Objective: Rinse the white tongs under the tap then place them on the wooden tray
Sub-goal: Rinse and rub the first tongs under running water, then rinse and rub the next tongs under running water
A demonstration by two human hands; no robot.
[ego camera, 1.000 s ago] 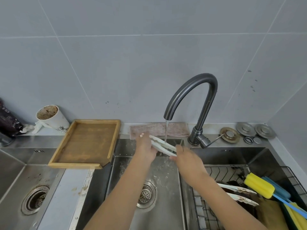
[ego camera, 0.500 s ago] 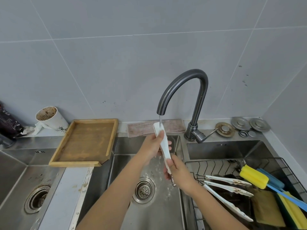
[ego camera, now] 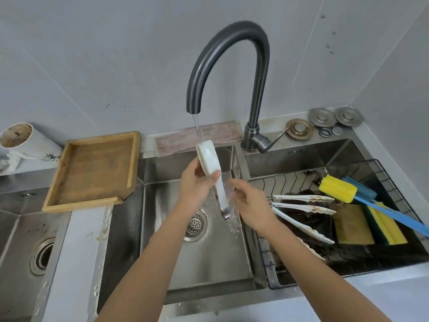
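While the thin stream from the dark grey curved metal tap (ego camera: 228,66) falls on them, the white plastic tongs (ego camera: 212,173) stand nearly upright just under the spout, with the rounded end up in the water and the metal tip down over the steel sink (ego camera: 209,259). The left hand (ego camera: 197,184) grasps them around the upper half, with the thumb across the front. The right hand (ego camera: 251,206) is just to the right of the lower end, with loose fingers that hold nothing; I cannot tell whether a fingertip touches the tongs.

I judge the tongs light and rather stiff, with some spring between the two arms. They are wet now, so the smooth plastic is probably slippery. The middle of the arms, both squeezed together, seems the safest place to hold; the narrow tip gives little grip.

The shallow wooden tray (ego camera: 92,170) lies left of the tap on the counter edge, and one corner hangs over the sink.
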